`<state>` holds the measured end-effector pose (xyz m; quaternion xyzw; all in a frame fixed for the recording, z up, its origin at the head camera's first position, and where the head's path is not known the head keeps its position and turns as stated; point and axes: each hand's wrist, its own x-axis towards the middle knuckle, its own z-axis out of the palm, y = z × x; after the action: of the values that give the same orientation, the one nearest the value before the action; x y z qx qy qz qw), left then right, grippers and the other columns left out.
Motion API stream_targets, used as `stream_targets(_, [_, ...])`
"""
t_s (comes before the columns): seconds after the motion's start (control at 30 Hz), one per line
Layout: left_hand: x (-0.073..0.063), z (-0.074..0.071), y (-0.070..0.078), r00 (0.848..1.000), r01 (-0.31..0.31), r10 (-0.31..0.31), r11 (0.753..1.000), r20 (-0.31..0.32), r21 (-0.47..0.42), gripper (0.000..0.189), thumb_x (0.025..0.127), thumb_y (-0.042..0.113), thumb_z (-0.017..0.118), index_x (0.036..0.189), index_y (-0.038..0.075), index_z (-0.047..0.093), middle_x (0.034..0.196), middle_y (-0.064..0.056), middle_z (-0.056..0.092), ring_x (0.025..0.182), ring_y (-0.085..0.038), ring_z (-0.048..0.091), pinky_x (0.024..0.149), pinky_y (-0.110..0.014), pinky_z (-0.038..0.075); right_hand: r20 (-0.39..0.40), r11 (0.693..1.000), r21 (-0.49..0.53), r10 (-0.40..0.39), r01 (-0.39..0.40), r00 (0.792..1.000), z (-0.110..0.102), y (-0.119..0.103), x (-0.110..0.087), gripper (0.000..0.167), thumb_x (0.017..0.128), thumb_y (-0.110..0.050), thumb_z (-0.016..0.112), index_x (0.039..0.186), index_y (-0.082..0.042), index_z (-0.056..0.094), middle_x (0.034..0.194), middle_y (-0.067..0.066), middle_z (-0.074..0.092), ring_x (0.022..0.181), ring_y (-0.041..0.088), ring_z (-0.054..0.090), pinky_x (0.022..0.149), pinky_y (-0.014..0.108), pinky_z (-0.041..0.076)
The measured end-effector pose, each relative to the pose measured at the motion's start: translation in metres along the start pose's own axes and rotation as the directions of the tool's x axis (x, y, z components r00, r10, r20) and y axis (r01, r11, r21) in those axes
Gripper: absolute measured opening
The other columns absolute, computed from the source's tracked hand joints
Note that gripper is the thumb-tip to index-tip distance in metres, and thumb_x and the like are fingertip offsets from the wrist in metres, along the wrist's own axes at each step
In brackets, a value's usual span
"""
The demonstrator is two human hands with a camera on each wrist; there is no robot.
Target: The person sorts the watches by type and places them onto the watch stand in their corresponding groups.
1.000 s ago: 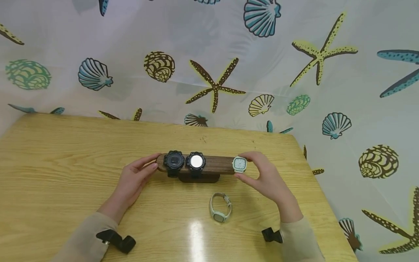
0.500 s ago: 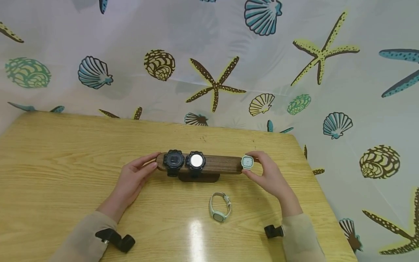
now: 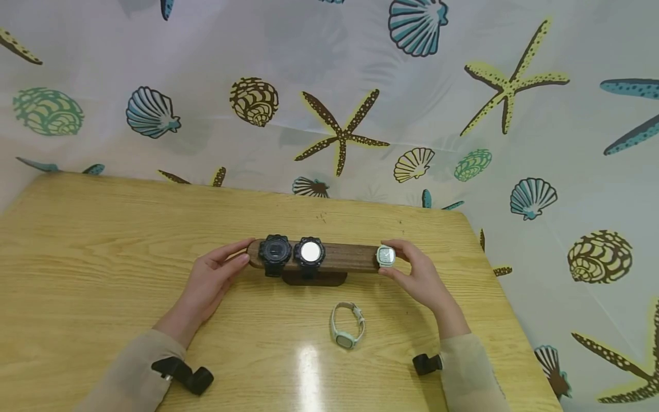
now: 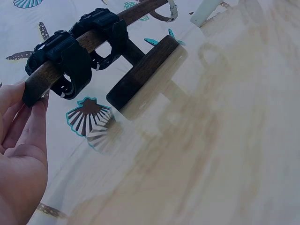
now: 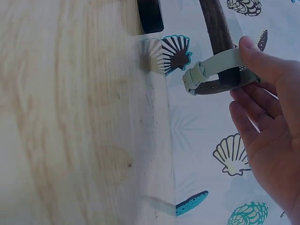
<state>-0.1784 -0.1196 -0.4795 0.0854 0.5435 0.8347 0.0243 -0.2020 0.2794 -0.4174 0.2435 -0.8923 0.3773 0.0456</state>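
The left hand [image 3: 210,283] pinches the left end of a wooden watch stand [image 3: 352,257], with the thumb on one side and the fingers on the other. The right hand [image 3: 424,280] holds a pale green watch [image 3: 385,256] between its thumb and fingers at the stand's right end. From the right wrist you can see that its strap makes a loose loop around the end of the bar, with the buckle part sticking out. The stand is on the back part of the bench [image 3: 128,257], nearer the right edge than the left edge. Its dark foot [image 3: 329,279] sits on the bench top, and the bar runs nearly along with the back edge. Two big black watches hang on the bar with their straps around it. The first black watch [image 3: 276,250] is just beside the left hand and has a dark face. The second black watch [image 3: 310,252] is next to it, and its face looks bright white. Bare wood shows between that one and the pale green watch. A second pale watch [image 3: 345,341] lies on the bench, farther from the back edge than the stand. Its strap makes a ring.
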Motion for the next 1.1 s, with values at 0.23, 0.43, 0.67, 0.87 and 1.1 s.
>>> stream_targets(0.23, [0.001, 0.001, 0.001, 1.0, 0.001, -0.001, 1.0, -0.003, -0.001, 0.04, 0.094, 0.004, 0.059, 0.134, 0.002, 0.054, 0.126, 0.003, 0.059, 0.113, -0.009, 0.057, 0.097, -0.025, 0.045, -0.009, 1.0, -0.001, 0.001, -0.001, 1.0, 0.002, 0.001, 0.0, 0.057, 0.082, -0.022, 0.075, 0.135, -0.015, 0.053, 0.132, 0.004, 0.056, 0.116, 0.021, 0.056, 0.101, 0.039, 0.044])
stream_targets(0.43, [0.001, 0.0, 0.0, 1.0, -0.001, 0.001, 1.0, 0.0, -0.002, 0.04, 0.095, 0.003, 0.058, 0.134, 0.002, 0.055, 0.125, 0.003, 0.059, 0.113, -0.009, 0.057, 0.097, -0.025, 0.045, 0.003, 1.0, -0.024, -0.005, 0.005, 1.0, 0.006, 0.002, 0.003, 0.06, 0.081, -0.022, 0.076, 0.136, -0.015, 0.053, 0.134, 0.003, 0.055, 0.118, 0.022, 0.055, 0.1, 0.039, 0.045])
stream_targets(0.67, [0.001, 0.0, 0.001, 1.0, 0.0, 0.0, 1.0, -0.004, -0.01, 0.039, 0.094, 0.002, 0.058, 0.134, 0.002, 0.055, 0.125, 0.003, 0.059, 0.113, -0.009, 0.057, 0.097, -0.024, 0.045, 0.023, 0.994, -0.108, -0.032, 0.035, 0.999, 0.011, -0.004, 0.007, 0.063, 0.08, -0.026, 0.076, 0.137, -0.015, 0.053, 0.136, 0.001, 0.054, 0.125, 0.02, 0.05, 0.103, 0.04, 0.042])
stream_targets(0.87, [0.0, 0.001, 0.0, 1.0, 0.006, -0.006, 1.0, -0.009, -0.003, 0.039, 0.094, 0.002, 0.059, 0.134, 0.003, 0.056, 0.126, 0.004, 0.059, 0.114, -0.009, 0.056, 0.097, -0.024, 0.045, 0.043, 0.989, -0.138, -0.056, 0.062, 0.997, 0.016, -0.011, 0.013, 0.063, 0.079, -0.026, 0.077, 0.136, -0.014, 0.054, 0.136, 0.001, 0.054, 0.125, 0.02, 0.049, 0.104, 0.037, 0.04])
stream_targets(1.1, [-0.001, 0.001, 0.0, 1.0, 0.001, -0.001, 1.0, -0.007, -0.003, 0.04, 0.094, 0.003, 0.058, 0.134, 0.003, 0.055, 0.126, 0.004, 0.058, 0.114, -0.009, 0.056, 0.097, -0.024, 0.045, 0.065, 0.982, -0.161, -0.088, 0.098, 0.994, 0.022, -0.02, 0.021, 0.064, 0.076, -0.028, 0.079, 0.134, -0.012, 0.056, 0.134, 0.003, 0.056, 0.123, 0.021, 0.052, 0.102, 0.036, 0.043])
